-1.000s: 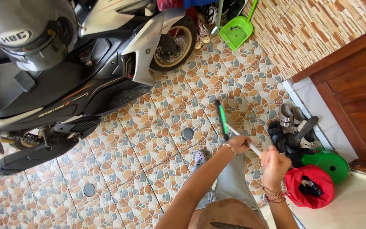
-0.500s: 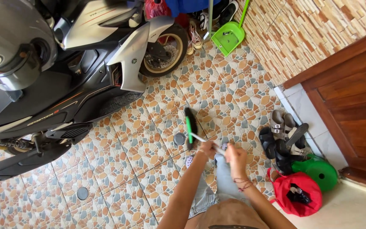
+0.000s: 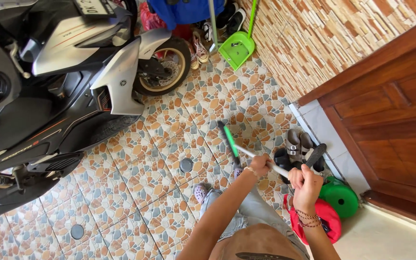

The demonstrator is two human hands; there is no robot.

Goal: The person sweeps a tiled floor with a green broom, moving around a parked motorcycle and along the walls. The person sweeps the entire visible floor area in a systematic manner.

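Note:
I hold a broom with a white handle (image 3: 251, 154) in both hands. My left hand (image 3: 259, 164) grips the handle lower down and my right hand (image 3: 306, 182) grips it higher up, near my chest. The green and black brush head (image 3: 228, 136) rests on the patterned tile floor (image 3: 169, 163) in front of my feet. My foot in a light clog (image 3: 201, 192) shows below the brush head.
A grey and black scooter (image 3: 58, 110) fills the left side. A green dustpan (image 3: 237, 48) leans at the stone wall. Sandals (image 3: 300, 145), a green stool (image 3: 340, 197) and a red bag (image 3: 326, 217) lie by the wooden door (image 3: 391, 120).
The broom head swept left and then back to the right, and my hands moved right with it. The view has shifted so the scooter sits lower and further left.

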